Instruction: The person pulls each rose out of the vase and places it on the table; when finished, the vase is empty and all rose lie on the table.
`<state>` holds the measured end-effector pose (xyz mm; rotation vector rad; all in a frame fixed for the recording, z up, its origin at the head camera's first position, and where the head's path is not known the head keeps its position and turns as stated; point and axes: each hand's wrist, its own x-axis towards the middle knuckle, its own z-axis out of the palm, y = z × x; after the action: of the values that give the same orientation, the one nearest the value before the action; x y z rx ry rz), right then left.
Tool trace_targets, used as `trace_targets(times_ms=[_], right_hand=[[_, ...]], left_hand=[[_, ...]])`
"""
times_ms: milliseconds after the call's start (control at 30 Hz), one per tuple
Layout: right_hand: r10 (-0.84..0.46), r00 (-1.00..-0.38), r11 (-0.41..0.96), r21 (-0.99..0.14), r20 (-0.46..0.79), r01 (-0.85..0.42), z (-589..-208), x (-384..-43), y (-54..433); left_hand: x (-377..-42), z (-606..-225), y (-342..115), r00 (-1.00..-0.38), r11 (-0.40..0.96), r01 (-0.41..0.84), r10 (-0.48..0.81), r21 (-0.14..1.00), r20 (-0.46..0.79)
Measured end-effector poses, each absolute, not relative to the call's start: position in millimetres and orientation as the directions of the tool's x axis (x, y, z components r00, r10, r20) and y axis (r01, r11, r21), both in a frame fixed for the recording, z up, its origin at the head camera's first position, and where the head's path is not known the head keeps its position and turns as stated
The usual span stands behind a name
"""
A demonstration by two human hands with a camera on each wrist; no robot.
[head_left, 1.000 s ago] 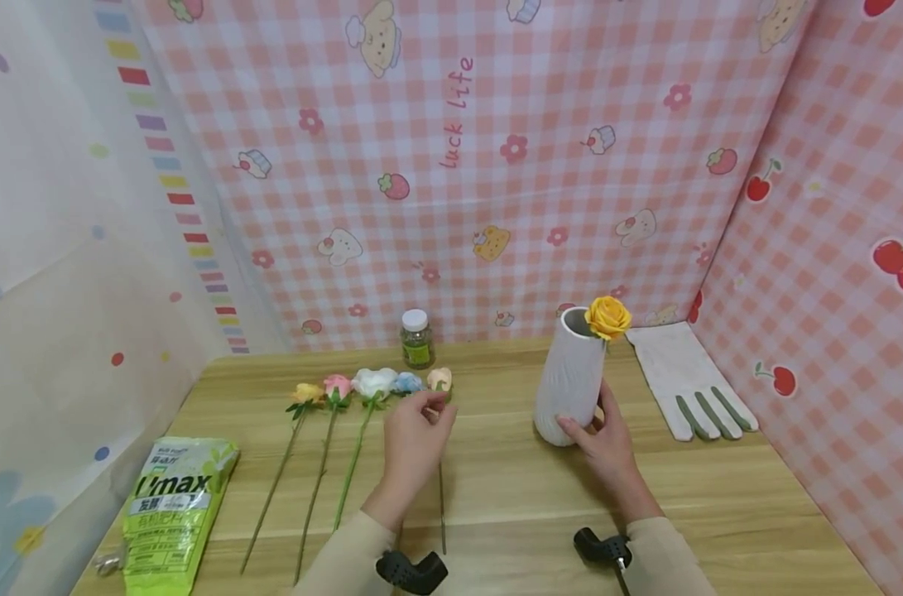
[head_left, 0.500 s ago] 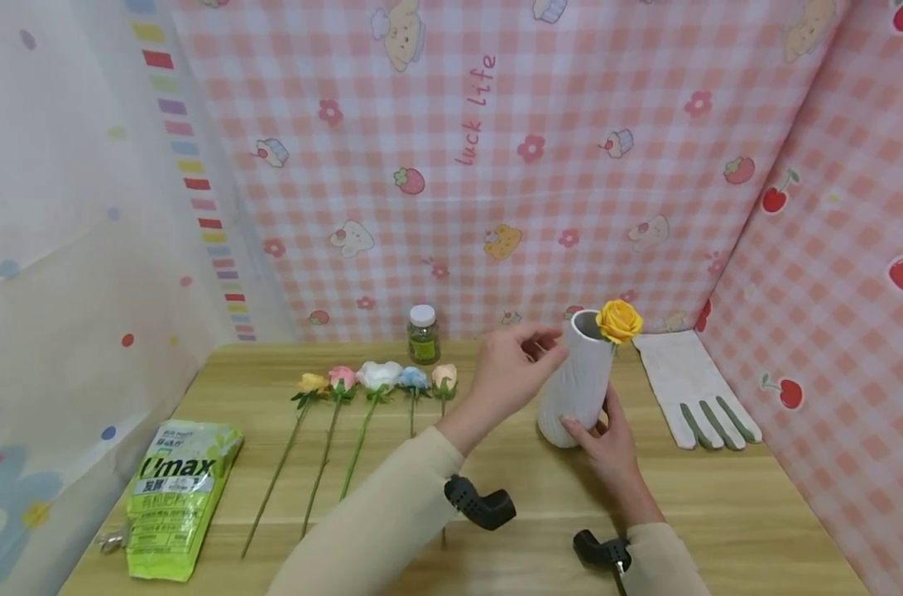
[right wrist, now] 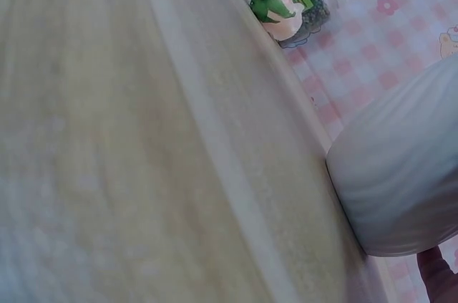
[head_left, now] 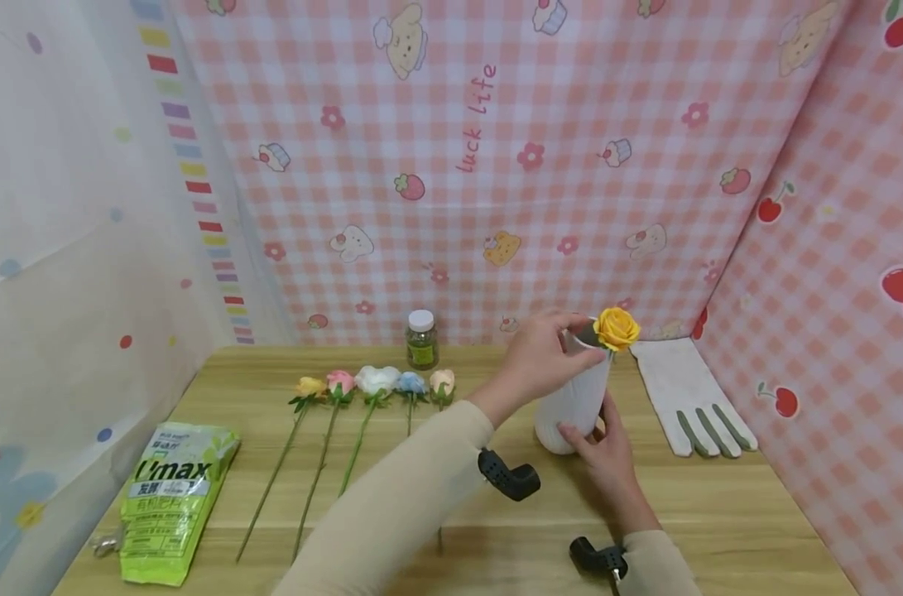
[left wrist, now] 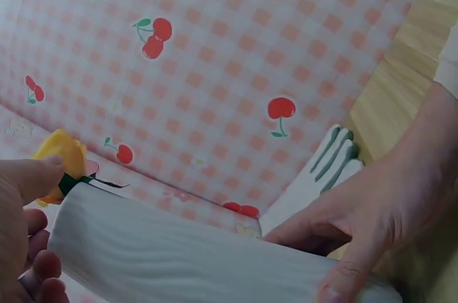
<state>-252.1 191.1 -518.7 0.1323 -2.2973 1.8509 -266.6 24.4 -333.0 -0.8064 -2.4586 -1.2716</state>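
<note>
A white ribbed vase stands slightly tilted at the right of the table, with a yellow rose leaning out of its mouth. My right hand grips the lower part of the vase, thumb in front and fingers round the far side. At the vase's mouth is my left hand, its thumb and fingers spread apart around the rim. In the left wrist view, the left thumb overlaps the yellow rose petals, while the other fingertips lie right beside the rim. The rose's stem is hidden inside the vase.
Several stemmed flowers, among them a pink rose and a white flower, lie left of the vase. Behind them stands a lidded jar. A glove lies at right, a green fertilizer bag at left.
My left hand has moved right from over the peach rose to the vase's mouth. The right hand keeps its grip on the vase, which stays in place.
</note>
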Motion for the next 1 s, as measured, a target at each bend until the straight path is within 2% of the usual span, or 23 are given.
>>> trace_targets(times_ms=[167,300,800,1000], right_hand=[[0.047,-0.978,0.220,-0.957,0.203,-0.188,-521,-252,193],[0.047,-0.977,0.218,-0.957,0.207,-0.192,-522,-251,193],[0.052,-0.981,0.223,-0.959,0.189,-0.173,-518,-250,194],[0.042,-0.984,0.210,-0.965,0.172,-0.159,-507,-245,189]], left_hand=[[-271,-335,32,-0.797,0.532,0.604,0.418,0.594,0.436],[-271,-334,37,-0.813,0.555,0.582,0.421,0.594,0.403],[-263,-327,53,-0.917,0.559,0.399,0.259,0.727,0.303],[-262,-326,55,-0.932,0.607,0.359,0.202,0.709,0.300]])
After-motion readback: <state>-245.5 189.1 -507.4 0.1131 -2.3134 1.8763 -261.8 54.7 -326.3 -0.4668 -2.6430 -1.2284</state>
